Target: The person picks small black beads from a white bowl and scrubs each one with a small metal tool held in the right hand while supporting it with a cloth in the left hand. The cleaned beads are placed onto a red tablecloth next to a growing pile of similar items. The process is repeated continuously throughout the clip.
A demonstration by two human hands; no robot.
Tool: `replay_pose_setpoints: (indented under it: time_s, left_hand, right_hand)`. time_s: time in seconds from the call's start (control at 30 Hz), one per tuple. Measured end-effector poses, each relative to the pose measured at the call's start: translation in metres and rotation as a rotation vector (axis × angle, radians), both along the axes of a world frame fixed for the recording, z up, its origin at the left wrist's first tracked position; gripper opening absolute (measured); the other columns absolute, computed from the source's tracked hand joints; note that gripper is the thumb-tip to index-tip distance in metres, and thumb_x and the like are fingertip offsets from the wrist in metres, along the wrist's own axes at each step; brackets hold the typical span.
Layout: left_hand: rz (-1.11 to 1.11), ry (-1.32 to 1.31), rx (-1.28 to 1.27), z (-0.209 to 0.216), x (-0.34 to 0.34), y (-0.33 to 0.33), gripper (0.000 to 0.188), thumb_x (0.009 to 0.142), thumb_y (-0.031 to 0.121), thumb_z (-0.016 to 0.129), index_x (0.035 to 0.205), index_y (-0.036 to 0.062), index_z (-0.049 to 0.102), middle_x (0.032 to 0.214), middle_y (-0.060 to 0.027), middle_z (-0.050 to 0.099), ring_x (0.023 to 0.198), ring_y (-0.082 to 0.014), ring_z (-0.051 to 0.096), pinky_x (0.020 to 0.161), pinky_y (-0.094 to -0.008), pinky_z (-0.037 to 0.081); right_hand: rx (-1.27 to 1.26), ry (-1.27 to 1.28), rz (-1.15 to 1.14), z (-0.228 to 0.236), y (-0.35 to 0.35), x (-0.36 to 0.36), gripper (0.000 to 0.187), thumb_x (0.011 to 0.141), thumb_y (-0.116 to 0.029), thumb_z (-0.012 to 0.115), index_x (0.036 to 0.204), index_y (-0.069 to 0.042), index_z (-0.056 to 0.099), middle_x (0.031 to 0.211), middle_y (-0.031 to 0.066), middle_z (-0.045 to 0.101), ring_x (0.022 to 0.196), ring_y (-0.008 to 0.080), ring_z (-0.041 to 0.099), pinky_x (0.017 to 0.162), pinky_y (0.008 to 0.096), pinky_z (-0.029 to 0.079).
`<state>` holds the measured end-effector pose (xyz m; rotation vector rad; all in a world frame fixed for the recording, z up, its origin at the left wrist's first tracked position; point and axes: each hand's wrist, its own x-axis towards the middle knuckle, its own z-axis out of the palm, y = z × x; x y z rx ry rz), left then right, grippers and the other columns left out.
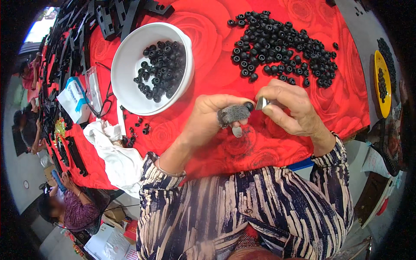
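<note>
Over the red cloth (208, 156), the black bead (248, 106) pinched by the left hand (208, 112) should be steadied, the metal strip (260, 103) pinched by the right hand (291, 107) guided lightly.

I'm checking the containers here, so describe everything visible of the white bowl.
The white bowl is round and deep, with a smooth, plastic-looking wall and a thick rim. It stands upright on the red, rose-patterned tablecloth, beyond and to the left of the left hand, which does not touch it. Small black pieces lie heaped inside, mostly toward the right, leaving bare white showing at the left. Its underside is hidden.
</note>
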<state>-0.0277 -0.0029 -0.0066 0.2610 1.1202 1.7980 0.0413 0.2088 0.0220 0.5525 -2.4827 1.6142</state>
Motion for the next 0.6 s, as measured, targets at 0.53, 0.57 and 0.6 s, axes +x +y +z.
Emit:
replay_pose_setpoints:
  time_s: [0.53, 0.57, 0.6]
  left_hand:
    - [0.012, 0.066, 0.002, 0.0035, 0.0059, 0.0058, 0.025, 0.087, 0.000, 0.054, 0.111, 0.0004, 0.062, 0.089, -0.0064, 0.065, 0.075, -0.0094, 0.061, 0.065, -0.0215, 0.051]
    - [0.005, 0.062, 0.006, 0.0038, 0.0056, 0.0056, 0.025, 0.088, 0.000, 0.053, 0.111, 0.0004, 0.062, 0.088, -0.0064, 0.065, 0.074, -0.0094, 0.061, 0.065, -0.0215, 0.051]
    - [-0.001, 0.057, 0.011, 0.0039, 0.0055, 0.0055, 0.025, 0.088, 0.000, 0.053, 0.111, 0.0004, 0.062, 0.088, -0.0064, 0.065, 0.074, -0.0094, 0.061, 0.065, -0.0216, 0.051]
  right_hand:
    - [0.116, -0.015, -0.115, -0.0022, -0.0034, 0.0033, 0.017, 0.080, -0.005, 0.062, 0.096, 0.001, 0.058, 0.075, 0.0112, 0.054, 0.062, 0.0230, 0.056, 0.054, 0.0319, 0.044]
    - [0.120, -0.013, -0.114, -0.0024, -0.0030, 0.0034, 0.017, 0.080, -0.005, 0.062, 0.096, 0.001, 0.058, 0.075, 0.0112, 0.054, 0.062, 0.0231, 0.056, 0.054, 0.0320, 0.044]
    - [0.125, -0.012, -0.112, -0.0026, -0.0027, 0.0032, 0.017, 0.080, -0.005, 0.062, 0.096, 0.001, 0.058, 0.075, 0.0112, 0.054, 0.062, 0.0232, 0.056, 0.054, 0.0321, 0.044]
